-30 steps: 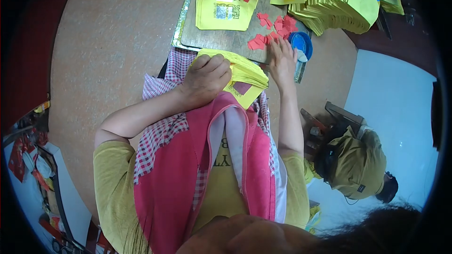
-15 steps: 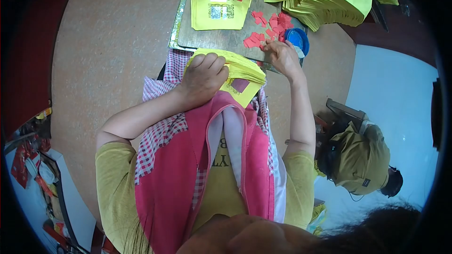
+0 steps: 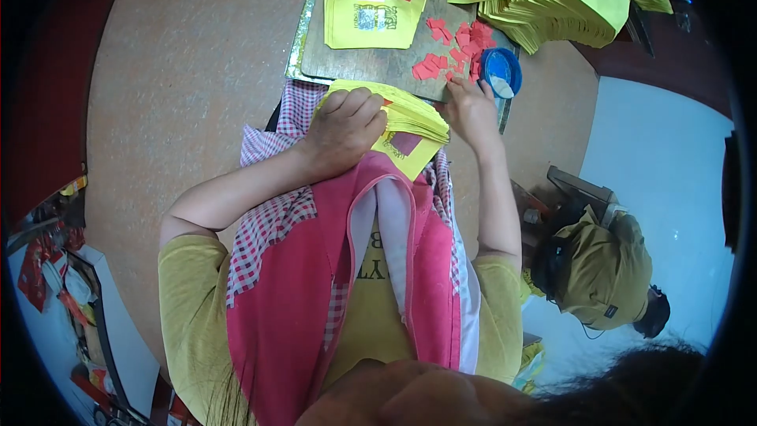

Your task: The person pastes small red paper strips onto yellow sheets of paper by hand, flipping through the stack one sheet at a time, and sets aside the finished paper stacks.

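My left hand (image 3: 345,122) is closed on the near-left side of a thick stack of yellow printed paper sheets (image 3: 414,154), held over my lap by the table edge. A dark square shows on the stack's front sheet, and a bit of red shows by my knuckles. My right hand (image 3: 473,114) is at the table's near edge, its fingertips bent together at a small red paper piece (image 3: 449,76); the grip is partly hidden. Several red paper pieces (image 3: 473,39) lie scattered just beyond it. Close to its fingers stands a blue tub (image 3: 514,72) with white stuff inside.
On the wooden table (image 3: 347,69) lie more yellow printed sheets (image 3: 343,28) at the left and a large fanned pile of yellow paper (image 3: 552,0) at the right. Another person (image 3: 603,268) in an olive jacket is off to the right.
My right hand has drawn slightly back toward me from the red pieces, its fingers drawn in. My left hand keeps its hold on the yellow stack.
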Demonstrator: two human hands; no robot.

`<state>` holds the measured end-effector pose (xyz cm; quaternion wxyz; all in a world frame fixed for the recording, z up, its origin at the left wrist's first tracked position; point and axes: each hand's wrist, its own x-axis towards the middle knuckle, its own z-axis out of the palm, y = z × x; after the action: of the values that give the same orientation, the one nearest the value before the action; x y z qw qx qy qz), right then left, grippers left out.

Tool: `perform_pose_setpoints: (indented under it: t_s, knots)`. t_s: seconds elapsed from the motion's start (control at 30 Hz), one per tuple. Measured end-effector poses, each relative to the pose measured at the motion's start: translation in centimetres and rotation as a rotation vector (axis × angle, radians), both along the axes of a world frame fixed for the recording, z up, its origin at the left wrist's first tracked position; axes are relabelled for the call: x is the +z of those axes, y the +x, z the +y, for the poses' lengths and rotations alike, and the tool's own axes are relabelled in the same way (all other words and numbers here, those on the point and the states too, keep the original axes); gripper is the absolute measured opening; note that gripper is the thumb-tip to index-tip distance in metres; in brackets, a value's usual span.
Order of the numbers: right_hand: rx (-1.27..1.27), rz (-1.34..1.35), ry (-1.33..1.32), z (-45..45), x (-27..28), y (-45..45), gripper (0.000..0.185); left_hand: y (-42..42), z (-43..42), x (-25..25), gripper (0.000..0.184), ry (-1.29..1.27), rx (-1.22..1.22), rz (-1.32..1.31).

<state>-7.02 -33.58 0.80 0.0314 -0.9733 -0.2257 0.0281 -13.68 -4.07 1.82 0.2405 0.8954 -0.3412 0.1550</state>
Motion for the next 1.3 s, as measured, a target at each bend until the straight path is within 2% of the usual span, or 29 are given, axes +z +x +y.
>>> perform_pose_setpoints:
  t_s: [0.07,0.13,0.17,0.4,0.47,0.6,0.67,0.7,0.73,0.8,0.83,0.9,1.07,1.17,1.2,1.27,1.3]
  knots:
    - [0.031,-0.001,0.057,-1.3,0.9,1.7,0.033,0.0,0.0,0.0,0.028,-0.001,-0.001,0.027]
    - [-0.224,0.454,0.284,-2.0,1.8,3.0,0.029,-0.2,-0.1,0.0,0.028,-0.003,0.007,0.056]
    - [-0.237,0.461,0.376,-1.9,2.4,2.7,0.031,-0.2,-0.1,0.0,0.028,-0.012,0.016,0.044]
    - [-0.284,0.327,0.495,-1.2,0.8,0.1,0.04,-0.3,0.0,0.1,0.026,-0.014,0.029,0.058]
    - [-0.071,-0.134,0.05,-1.3,-0.5,-0.5,0.048,-0.3,0.0,0.0,0.026,-0.009,0.032,0.049]
    - [-0.068,-0.028,-0.072,-1.8,-0.9,-0.7,0.056,-0.3,-0.1,0.0,0.026,0.001,0.043,0.047]
    - [-0.23,0.122,0.395,-3.0,-2.3,-0.5,0.062,-0.4,-0.1,0.2,0.025,-0.002,0.052,0.052]
    - [-0.258,0.2,0.514,-3.2,-2.6,-0.5,0.065,-0.3,-0.1,0.3,0.025,-0.006,0.052,0.053]
    - [-0.262,0.199,0.515,-3.3,-2.9,-0.9,0.065,-0.3,-0.2,0.2,0.025,-0.006,0.048,0.054]
    - [-0.282,0.08,0.223,-2.7,-3.3,-1.5,0.066,-0.2,-0.2,0.1,0.024,-0.013,0.055,0.036]
    - [-0.279,0.079,0.225,-2.0,-2.4,-1.6,0.066,-0.1,-0.2,0.0,0.024,-0.011,0.058,0.035]
    - [-0.149,-0.111,-0.12,-0.7,-0.5,-1.8,0.067,-0.2,0.0,-0.1,0.024,0.021,0.025,0.025]
    - [-0.012,-0.104,-0.255,-2.3,-0.7,-0.9,0.068,-0.1,-0.2,0.0,0.025,0.021,0.018,0.006]
    - [-0.24,0.014,0.219,-3.2,-1.2,-0.4,0.062,-0.2,-0.2,-0.1,0.026,-0.013,0.041,-0.008]
    - [-0.238,0.016,0.219,-3.4,-1.7,-0.4,0.062,-0.2,-0.2,-0.2,0.026,-0.023,0.041,-0.016]
    - [-0.287,0.066,0.374,-3.5,-2.4,-0.5,0.046,-0.2,-0.1,-0.3,0.025,-0.028,0.047,-0.039]
    - [-0.288,0.065,0.375,-3.0,-2.2,-0.7,0.046,-0.2,-0.1,-0.3,0.025,-0.036,0.052,-0.064]
